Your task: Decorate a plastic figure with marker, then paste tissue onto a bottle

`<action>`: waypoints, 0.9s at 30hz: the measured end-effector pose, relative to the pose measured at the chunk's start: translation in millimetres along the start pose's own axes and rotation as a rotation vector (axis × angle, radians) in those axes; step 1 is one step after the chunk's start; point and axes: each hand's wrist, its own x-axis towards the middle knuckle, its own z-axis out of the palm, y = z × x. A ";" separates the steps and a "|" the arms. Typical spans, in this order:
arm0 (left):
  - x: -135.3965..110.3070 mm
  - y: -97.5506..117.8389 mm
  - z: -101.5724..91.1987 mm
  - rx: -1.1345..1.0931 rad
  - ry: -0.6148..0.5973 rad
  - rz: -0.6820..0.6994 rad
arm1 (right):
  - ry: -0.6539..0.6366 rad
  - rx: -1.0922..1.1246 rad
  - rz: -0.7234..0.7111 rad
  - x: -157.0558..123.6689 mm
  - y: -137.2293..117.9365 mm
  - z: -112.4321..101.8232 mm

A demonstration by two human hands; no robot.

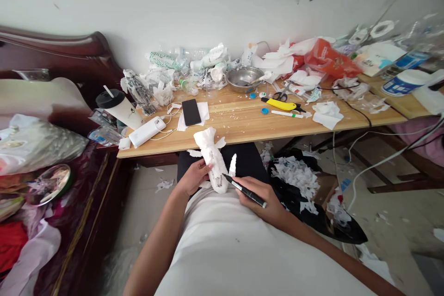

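Note:
In my lap lies a white papier-mâché figure (215, 162) with a long body, thin side pieces sticking out and dark marks near its lower end. My left hand (197, 175) grips it from the left side, thumb on top. A black marker pen (248, 190) is pinched in my right hand (262, 196), its tip at or just beside the lower part of the figure. Whether the tip touches the surface I cannot tell.
On the wooden table (229, 125) lie a phone (191, 112), a white power bank (147, 131), a yellow utility knife (280, 104) and scissors (280, 96). Behind stand a lidded cup (120, 108) and a metal bowl (243, 78). Paper scraps (298, 178) fill a black bag below right.

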 end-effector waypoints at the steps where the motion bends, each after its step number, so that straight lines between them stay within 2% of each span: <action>1: -0.1 -0.6 -1.0 -0.001 -0.002 0.000 | -0.014 0.004 0.000 -0.5 1.6 0.6; 5: 1.4 -4.4 -4.9 -0.005 0.000 0.013 | -0.052 0.025 -0.009 -2.9 5.3 1.5; 10: 4.1 -9.2 -9.7 -0.016 -0.018 0.034 | 0.059 0.031 -0.008 -3.2 9.1 1.8; 16: 5.1 -12.6 -13.9 -0.023 -0.035 0.030 | -0.030 0.033 -0.024 -2.4 5.0 -0.5; 21: 6.5 -15.0 -16.0 -0.027 -0.048 0.038 | 0.006 0.018 -0.018 -0.4 0.2 -1.2; 27: 5.0 -15.2 -18.1 -0.030 -0.056 0.041 | -0.047 0.010 -0.048 -2.1 5.6 1.6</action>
